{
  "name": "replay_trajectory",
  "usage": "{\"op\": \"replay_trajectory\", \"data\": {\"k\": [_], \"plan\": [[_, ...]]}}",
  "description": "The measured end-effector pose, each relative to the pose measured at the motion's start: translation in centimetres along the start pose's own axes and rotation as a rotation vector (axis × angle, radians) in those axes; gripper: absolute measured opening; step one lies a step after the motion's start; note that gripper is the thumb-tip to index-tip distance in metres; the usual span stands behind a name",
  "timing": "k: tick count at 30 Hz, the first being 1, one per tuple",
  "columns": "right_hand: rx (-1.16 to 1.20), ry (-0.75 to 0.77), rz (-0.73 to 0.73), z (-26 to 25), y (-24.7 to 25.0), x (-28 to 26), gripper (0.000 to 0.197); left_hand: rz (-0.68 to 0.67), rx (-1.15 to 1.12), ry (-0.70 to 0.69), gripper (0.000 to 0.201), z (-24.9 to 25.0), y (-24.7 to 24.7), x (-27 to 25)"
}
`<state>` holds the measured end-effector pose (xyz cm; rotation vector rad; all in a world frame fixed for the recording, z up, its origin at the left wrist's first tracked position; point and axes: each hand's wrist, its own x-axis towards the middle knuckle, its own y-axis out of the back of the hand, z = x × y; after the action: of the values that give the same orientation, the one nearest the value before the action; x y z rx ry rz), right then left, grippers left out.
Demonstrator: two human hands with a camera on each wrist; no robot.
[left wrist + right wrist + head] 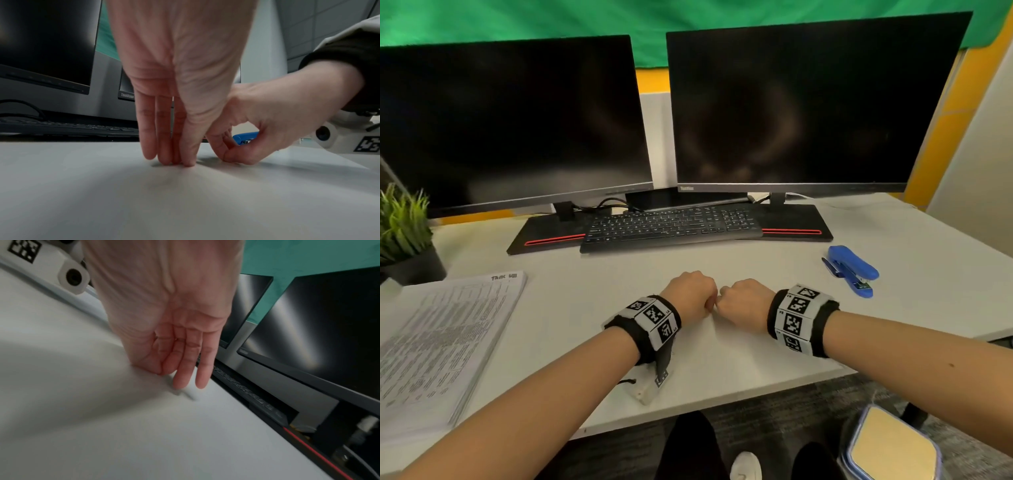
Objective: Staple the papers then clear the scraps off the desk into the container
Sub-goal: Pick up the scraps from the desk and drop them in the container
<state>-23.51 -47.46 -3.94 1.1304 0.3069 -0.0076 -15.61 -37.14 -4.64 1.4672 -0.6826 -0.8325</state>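
Note:
Both hands meet at the middle of the white desk (739, 353). My left hand (707, 303) points straight down, and its fingertips (164, 160) and thumb are bunched on the desk top. My right hand (722, 298) pinches thumb and forefinger together at the surface (226, 156). A thin pale paper scrap (190, 395), blurred, runs out from that pinch (163, 372). The printed paper stack (441, 339) lies at the left. A blue stapler (851, 269) rests on the desk to the right of my hands. The blue-rimmed container (890, 445) sits on the floor below the desk's right edge.
Two dark monitors (791, 109) and a black keyboard (671, 222) fill the back of the desk. A potted plant (404, 236) stands at the far left. The desk's front edge runs just behind my wrists, with carpet and my legs below.

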Motion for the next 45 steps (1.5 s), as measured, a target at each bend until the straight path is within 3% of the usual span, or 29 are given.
{"op": "replay_trajectory", "data": {"k": [7, 12, 14, 18, 22, 30, 36, 40, 45], "plan": [[0.213, -0.111, 0.073, 0.8, -1.4, -0.2, 0.029, -0.034, 0.068, -0.059, 0.024, -0.1, 0.1, 0.5], [0.69, -0.255, 0.085, 2.8, -1.7, -0.3, 0.019, -0.075, 0.149, -0.108, 0.026, 0.0, 0.0, 0.7], [0.78, -0.255, 0.08, 3.5, -1.5, -0.4, 0.018, -0.095, 0.179, -0.12, 0.027, 0.0, -0.2, 0.8], [0.778, -0.221, 0.093, 3.4, -1.2, -0.9, 0.019, -0.101, 0.227, -0.147, 0.028, -0.3, -0.7, 1.0], [0.58, -0.188, 0.117, 1.9, -1.6, -0.7, 0.021, -0.105, 0.25, -0.177, 0.028, -0.4, -1.0, 1.0], [0.312, -0.173, -0.026, 0.2, -0.6, 0.7, 0.028, -0.109, 0.218, -0.184, 0.028, -0.6, -0.7, 0.7], [0.412, -0.184, -0.109, 0.3, -0.5, 0.0, 0.032, -0.112, -0.009, -0.076, 0.022, -2.1, 0.0, 0.2], [0.531, -0.181, -0.091, 1.0, -0.7, -0.6, 0.007, -0.076, -0.122, -0.035, 0.02, -3.5, 0.1, -0.4], [0.754, -0.222, -0.054, 2.7, -1.0, -0.8, 0.009, -0.045, -0.231, -0.058, 0.031, -3.2, -0.1, -1.0]]}}
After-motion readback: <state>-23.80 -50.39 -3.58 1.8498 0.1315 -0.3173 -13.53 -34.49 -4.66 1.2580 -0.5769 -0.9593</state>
